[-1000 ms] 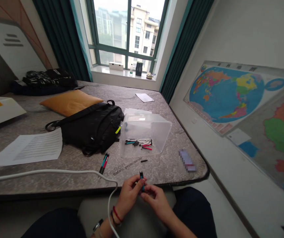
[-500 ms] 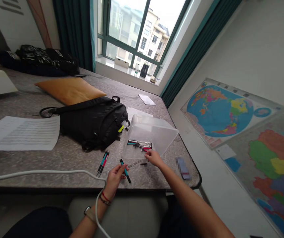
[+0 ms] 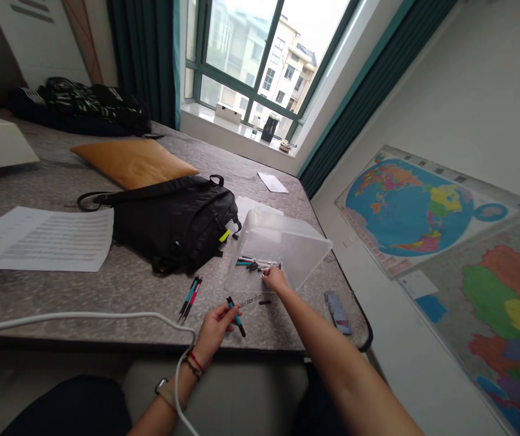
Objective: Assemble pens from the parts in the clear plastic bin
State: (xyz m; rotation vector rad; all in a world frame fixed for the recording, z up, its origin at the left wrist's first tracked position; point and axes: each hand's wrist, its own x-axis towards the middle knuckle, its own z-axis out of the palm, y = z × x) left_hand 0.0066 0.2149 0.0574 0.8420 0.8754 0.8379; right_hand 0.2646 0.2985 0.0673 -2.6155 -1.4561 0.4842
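Note:
My left hand (image 3: 217, 324) pinches a teal and black pen (image 3: 240, 325) between thumb and fingers, just above the table's front edge. Inside the clear plastic box (image 3: 307, 251), which lies with its opening toward me, my right hand (image 3: 275, 280) has its fingertips drawn together beside a heap of pen parts (image 3: 251, 264). What those fingers grip, if anything, is too small to make out. A small black piece (image 3: 264, 302) lies in front of the box. To the left, two pens (image 3: 190, 299), one teal and one red, rest side by side on the table.
A black backpack (image 3: 173, 227) sits left of the box, with a printed sheet (image 3: 51, 239) beyond it. A white cable (image 3: 118, 315) runs along the front and over my left forearm. A phone-like object (image 3: 338, 312), pixelated, lies near the right corner.
My right hand has moved slightly farther into the box, to the pen parts. My left hand still holds the pen. The whole view has shifted a little.

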